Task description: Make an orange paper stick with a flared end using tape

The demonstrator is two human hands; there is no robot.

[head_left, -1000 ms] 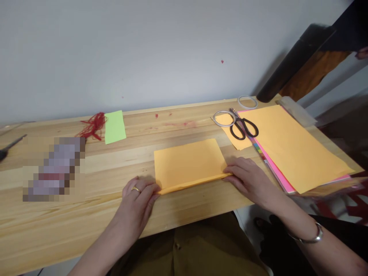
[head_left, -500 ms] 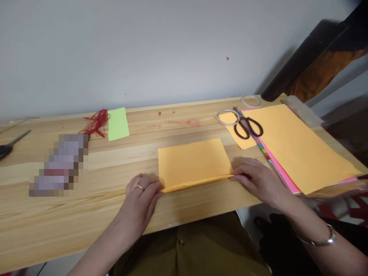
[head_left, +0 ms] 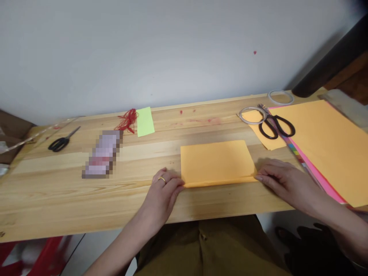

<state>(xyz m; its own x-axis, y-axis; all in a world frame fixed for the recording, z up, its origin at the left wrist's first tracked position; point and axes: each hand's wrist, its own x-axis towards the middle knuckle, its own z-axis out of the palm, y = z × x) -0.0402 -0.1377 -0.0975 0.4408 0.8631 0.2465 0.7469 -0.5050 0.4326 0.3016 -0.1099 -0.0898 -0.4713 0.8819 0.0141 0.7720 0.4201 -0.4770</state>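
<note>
A sheet of orange paper (head_left: pixel 217 161) lies on the wooden table in front of me, with a narrow strip folded up along its near edge. My left hand (head_left: pixel 165 191) pinches the left end of that folded edge between thumb and fingers; a gold ring is on one finger. At the right end, my right hand (head_left: pixel 277 180) has its thumb and forefinger closed on the same fold. Both hands rest low, close to the tabletop.
Black-handled scissors (head_left: pixel 276 126) and a tape roll (head_left: pixel 253 115) lie on smaller orange paper, beside stacked orange sheets (head_left: pixel 330 142). Another tape roll (head_left: pixel 280 97) is behind. Leftward are green paper (head_left: pixel 145 122), red string (head_left: pixel 128 119), a blurred-out object (head_left: pixel 102 153) and smaller scissors (head_left: pixel 61 142).
The view has swung left, so everything sits further right and the small scissors show whole. Both hands still grip the paper's near corners; the folded strip looks a little flatter.
</note>
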